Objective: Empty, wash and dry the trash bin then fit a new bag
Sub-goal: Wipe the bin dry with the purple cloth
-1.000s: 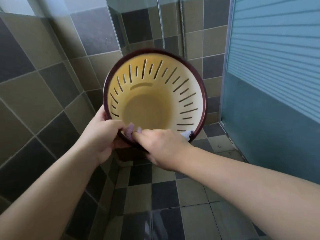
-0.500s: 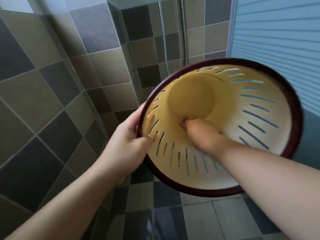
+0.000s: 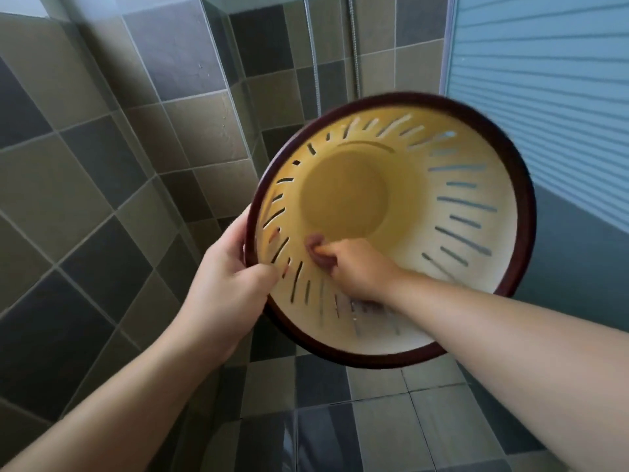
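A round trash bin (image 3: 476,185) with a dark red rim, a cream slotted wall and a yellow bottom is tipped with its mouth facing me, held up in the air. My left hand (image 3: 228,277) grips its rim at the lower left, thumb inside. My right hand (image 3: 357,267) reaches inside the bin and pinches a small purplish cloth (image 3: 316,248) against the inner wall near the bottom. The bin holds nothing else that I can see.
Tiled shower walls (image 3: 102,165) in grey and beige close in on the left and behind. A shower hose (image 3: 352,46) hangs on the back wall. A frosted blue glass door (image 3: 544,80) stands at the right. Tiled floor (image 3: 374,420) lies below.
My right hand has moved from the bin's rim into the bin with the cloth. The bin has come closer and to the right, and now sits a little lower left than half a second ago.
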